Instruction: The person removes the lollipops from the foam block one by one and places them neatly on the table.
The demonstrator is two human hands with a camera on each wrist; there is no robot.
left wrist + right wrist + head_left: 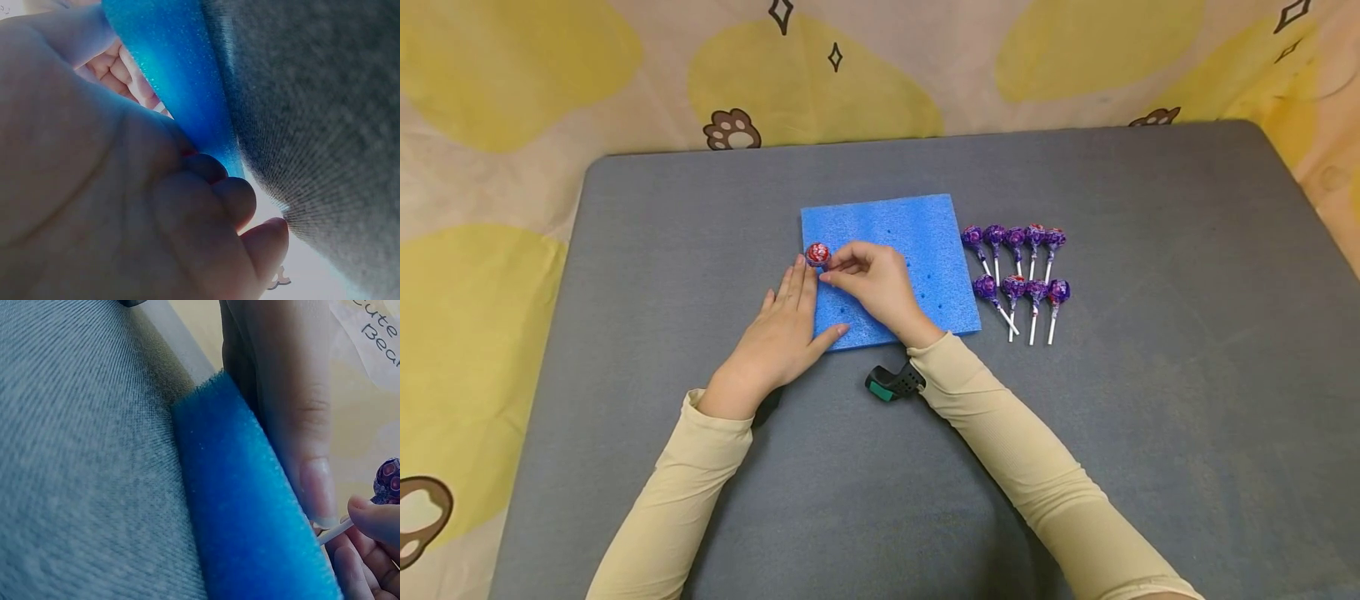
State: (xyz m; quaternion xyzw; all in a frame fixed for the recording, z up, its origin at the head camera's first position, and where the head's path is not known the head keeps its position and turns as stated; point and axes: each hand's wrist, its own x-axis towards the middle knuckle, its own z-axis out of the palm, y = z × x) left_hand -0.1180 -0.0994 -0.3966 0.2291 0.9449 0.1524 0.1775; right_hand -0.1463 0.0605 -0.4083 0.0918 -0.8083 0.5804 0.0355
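A blue foam board (917,229) dotted with small holes lies on the grey table. My left hand (772,343) rests along its left edge, fingers straight and thumb spread over the front left corner. Above that left side, my right hand (880,283) pinches a lollipop between thumb and forefinger. Its wrapped round head (817,255) looks red and white from above and faces up beside the left fingertips. In the right wrist view the white stick (336,532) slants down to the foam; whether its tip sits in a hole is hidden.
Right of the board lie several purple-wrapped lollipops in two rows, a back row (1015,238) and a front row (1036,290), sticks toward me. A black wrist strap (895,383) hangs by the right cuff. Patterned yellow cloth (820,83) stands behind the table.
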